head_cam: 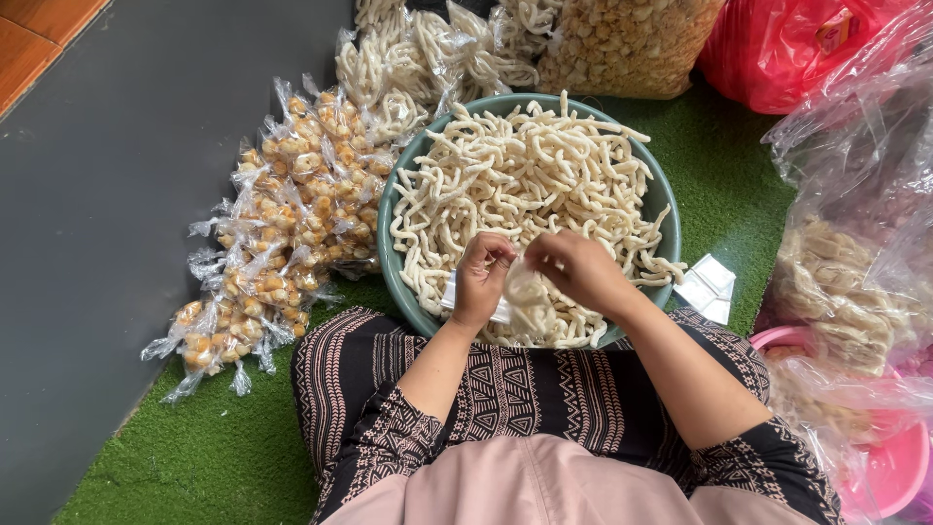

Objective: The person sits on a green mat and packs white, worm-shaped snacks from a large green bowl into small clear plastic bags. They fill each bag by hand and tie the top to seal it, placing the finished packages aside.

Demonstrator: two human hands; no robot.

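Far left: grey floor (pixel 107 194), then green turf (pixel 224 457) where the person sits.

On the turf, a heap of small tied packets (pixel 282 224) of golden-brown snacks. Above it, packets of pale sticks (pixel 418 58), lying against the bowl's far-left rim.

Centre: green bowl (pixel 387 219), heaped with loose white sticks (pixel 530 165). It sits just past the person's lap, its near rim hidden behind the wrists.

Left hand (pixel 478 277): over the near edge of the bowl, fingers curled, tips pinched on the left lip of a small clear bag (pixel 525 287). More clear plastic shows under the heel of this hand.

The bag hangs between the two hands, mouth facing up toward the camera, so far as the blur lets me tell. Its long axis seems to run down toward the lap; not certain.

Right hand (pixel 583 267): fingers bent inward, tips at the bag's right lip. Whether they pinch a stick as well, I cannot tell. Both hands touch the bag; neither is clearly nearer. The loose sticks lie directly beyond and under the fingertips.

Right of the bowl: a flat stack of empty clear bags (pixel 709 284) on the turf. Further right, big clear sacks (pixel 846 272) of snacks, a pink basin (pixel 889 467), a red bag (pixel 777 49) at the top.
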